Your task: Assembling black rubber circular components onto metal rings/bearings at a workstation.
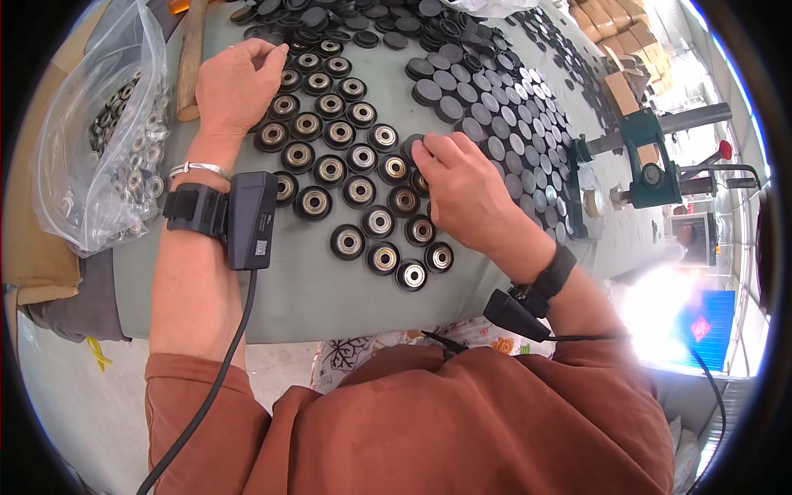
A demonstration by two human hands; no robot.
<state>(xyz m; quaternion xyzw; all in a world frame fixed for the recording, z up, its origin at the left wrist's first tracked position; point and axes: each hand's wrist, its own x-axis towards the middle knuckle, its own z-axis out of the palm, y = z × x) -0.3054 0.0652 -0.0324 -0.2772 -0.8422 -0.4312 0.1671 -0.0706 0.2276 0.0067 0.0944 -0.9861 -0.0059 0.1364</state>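
Note:
On the grey-green table, rows of black wheels with metal bearings (331, 170) lie between my hands. At the far left of these rows my left hand (239, 89) is closed, its fingertips pinched together beside the wheels; whatever they may hold is hidden. My right hand (466, 194) reaches in over the right edge of the rows. Its thumb and fingers are closed on a dark round cap (411, 146), partly covered by the fingers, above the wheels. Many flat black caps (488, 102) spread beyond and to the right of that hand.
A clear plastic bag (99, 157) of bearings stands at the left, next to a wooden-handled tool (190, 62). More black caps (313, 18) are heaped at the far side. A green metal press (648, 161) stands at the right. Cardboard boxes (610, 25) are stacked behind.

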